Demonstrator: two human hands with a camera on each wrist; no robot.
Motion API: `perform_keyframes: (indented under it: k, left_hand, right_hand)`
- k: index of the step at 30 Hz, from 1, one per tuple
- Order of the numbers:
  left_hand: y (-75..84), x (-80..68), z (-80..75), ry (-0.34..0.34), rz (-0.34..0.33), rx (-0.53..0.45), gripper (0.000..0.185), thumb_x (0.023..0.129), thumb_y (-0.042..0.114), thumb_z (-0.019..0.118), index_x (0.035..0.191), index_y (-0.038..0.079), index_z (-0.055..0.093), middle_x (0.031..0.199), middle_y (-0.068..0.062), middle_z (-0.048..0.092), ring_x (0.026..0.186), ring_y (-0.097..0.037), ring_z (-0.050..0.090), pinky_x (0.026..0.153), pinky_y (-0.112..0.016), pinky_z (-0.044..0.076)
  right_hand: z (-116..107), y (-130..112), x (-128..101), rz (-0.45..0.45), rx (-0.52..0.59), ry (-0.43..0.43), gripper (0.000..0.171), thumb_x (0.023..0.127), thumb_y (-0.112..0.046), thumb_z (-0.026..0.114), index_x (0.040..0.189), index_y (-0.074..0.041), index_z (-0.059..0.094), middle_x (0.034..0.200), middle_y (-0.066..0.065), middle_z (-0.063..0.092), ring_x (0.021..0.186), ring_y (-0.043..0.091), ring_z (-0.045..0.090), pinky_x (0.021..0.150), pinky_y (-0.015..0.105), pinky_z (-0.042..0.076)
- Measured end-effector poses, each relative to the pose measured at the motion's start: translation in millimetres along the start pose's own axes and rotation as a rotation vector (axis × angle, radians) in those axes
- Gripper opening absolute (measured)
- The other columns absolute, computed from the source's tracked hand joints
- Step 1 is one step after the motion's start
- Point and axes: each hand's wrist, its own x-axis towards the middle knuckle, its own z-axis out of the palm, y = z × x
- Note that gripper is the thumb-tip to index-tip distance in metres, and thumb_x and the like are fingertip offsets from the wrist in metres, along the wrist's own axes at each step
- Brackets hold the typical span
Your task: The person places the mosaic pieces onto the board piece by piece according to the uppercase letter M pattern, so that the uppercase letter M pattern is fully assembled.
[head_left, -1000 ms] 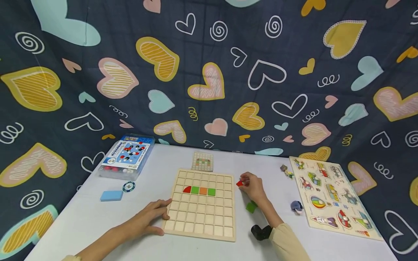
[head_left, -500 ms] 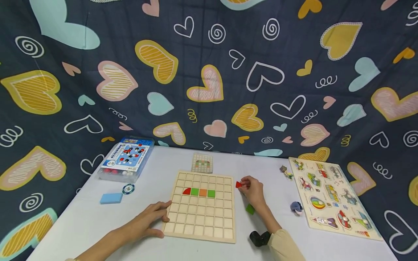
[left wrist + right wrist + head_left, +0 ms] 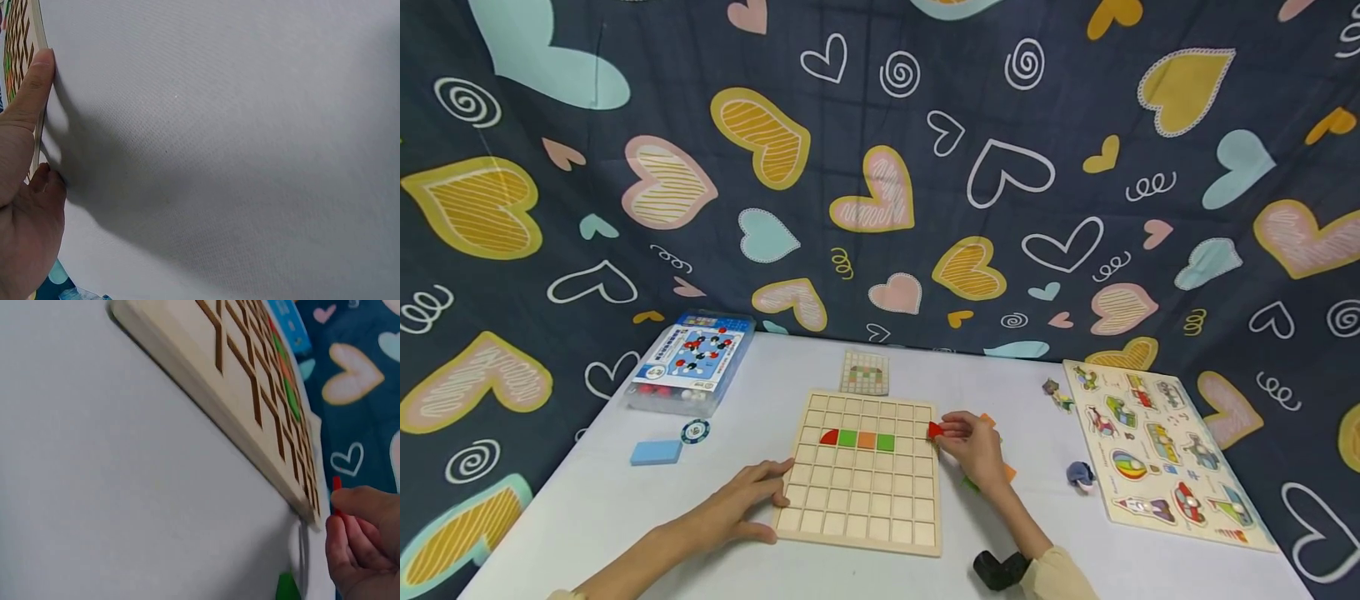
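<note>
To the board's edge, the right hand has brought its pinched red piece, unplaced; the relaxed left hand touches the opposite edge.

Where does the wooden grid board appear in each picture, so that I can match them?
Head: the grid board lies lower middle, left hand at its left side.
Left wrist: narrow strip, upper left edge.
Right wrist: slanting from top to lower right.
Shared landmark: heart-patterned cloth, only a small corner in left wrist.

A card lies behind the grid board, left of the puzzle.
</note>
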Motion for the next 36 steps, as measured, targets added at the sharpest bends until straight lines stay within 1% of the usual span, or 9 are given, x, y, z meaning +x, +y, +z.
perform_keyframes:
  k: [5,7,11,15,21,24,28,31,36]
  left_hand:
    - [-0.5,0.0,-1.1,0.01,0.023,0.002,0.03,0.078,0.042,0.069,0.097,0.022,0.057,0.143,-0.023,0.042,0.12,-0.043,0.043,0.096,-0.052,0.041]
    - [-0.4,0.3,-1.7,0.011,0.029,0.001,0.031,0.078,0.042,0.069,0.097,0.021,0.057,0.142,-0.024,0.042,0.119,-0.044,0.043,0.095,-0.052,0.041]
    - [-0.3,1.4,-2.0,0.0,0.011,-0.01,0.03,0.077,0.042,0.069,0.096,0.022,0.057,0.143,-0.023,0.042,0.121,-0.044,0.042,0.096,-0.054,0.04]
    - [-0.2,1.8,-1.2,-0.008,-0.004,-0.019,0.03,0.077,0.041,0.07,0.096,0.022,0.058,0.144,-0.023,0.041,0.122,-0.043,0.042,0.097,-0.053,0.039]
    - [-1.2,0.5,0.2,0.005,0.008,-0.005,0.03,0.077,0.041,0.071,0.096,0.022,0.058,0.143,-0.023,0.043,0.121,-0.043,0.043,0.096,-0.052,0.04]
    - [-0.8,0.4,0.5,-0.003,-0.003,-0.014,0.03,0.077,0.042,0.07,0.097,0.024,0.058,0.144,-0.022,0.042,0.121,-0.043,0.042,0.096,-0.053,0.04]
    - [-0.7,0.7,0.2,-0.014,-0.013,-0.02,0.03,0.078,0.043,0.069,0.097,0.024,0.058,0.145,-0.021,0.041,0.122,-0.043,0.042,0.096,-0.055,0.039]
    - [-0.9,1.0,-0.2,-0.019,-0.022,-0.021,0.03,0.078,0.044,0.069,0.098,0.024,0.058,0.145,-0.02,0.04,0.123,-0.043,0.041,0.097,-0.055,0.039]
    - [-0.8,0.9,-0.1,-0.012,-0.017,-0.005,0.029,0.077,0.043,0.07,0.097,0.024,0.057,0.144,-0.02,0.041,0.123,-0.042,0.042,0.097,-0.053,0.04]
  right_hand:
    - [8.9,-4.2,-8.2,0.015,0.099,-0.056,0.03,0.074,0.008,0.076,0.102,0.009,0.064,0.091,0.015,0.07,0.082,0.025,0.068,0.069,0.022,0.055]
    - [13.3,-3.7,-10.5,0.003,0.129,-0.084,0.03,0.075,0.008,0.076,0.103,0.01,0.064,0.091,0.017,0.07,0.082,0.024,0.068,0.069,0.023,0.055]
    - [21.6,-1.8,-11.8,-0.027,0.132,-0.118,0.03,0.074,0.01,0.075,0.102,0.01,0.064,0.09,0.016,0.07,0.079,0.021,0.068,0.067,0.022,0.055]
    - [27.1,-2.4,-11.4,-0.048,0.099,-0.097,0.028,0.072,0.01,0.077,0.098,0.008,0.066,0.087,0.014,0.071,0.076,0.018,0.067,0.065,0.02,0.055]
    - [31.7,-7.5,-12.9,-0.059,0.089,-0.068,0.028,0.071,0.012,0.077,0.096,0.009,0.065,0.085,0.016,0.07,0.076,0.023,0.068,0.065,0.021,0.055]
    - [33.9,-8.4,-14.1,-0.052,0.079,-0.043,0.027,0.071,0.012,0.077,0.095,0.009,0.065,0.084,0.015,0.07,0.076,0.023,0.068,0.064,0.02,0.055]
    - [35.6,-9.8,-15.2,-0.077,0.057,-0.016,0.024,0.072,0.011,0.077,0.092,0.008,0.065,0.082,0.015,0.07,0.075,0.024,0.068,0.063,0.019,0.054]
    - [35.3,-11.0,-15.9,-0.091,0.054,-0.016,0.024,0.072,0.01,0.077,0.092,0.009,0.065,0.082,0.016,0.07,0.074,0.025,0.068,0.062,0.019,0.054]
    - [34.1,-11.5,-15.8,-0.07,0.059,-0.033,0.024,0.072,0.011,0.077,0.093,0.009,0.065,0.083,0.017,0.07,0.073,0.024,0.068,0.063,0.019,0.054]
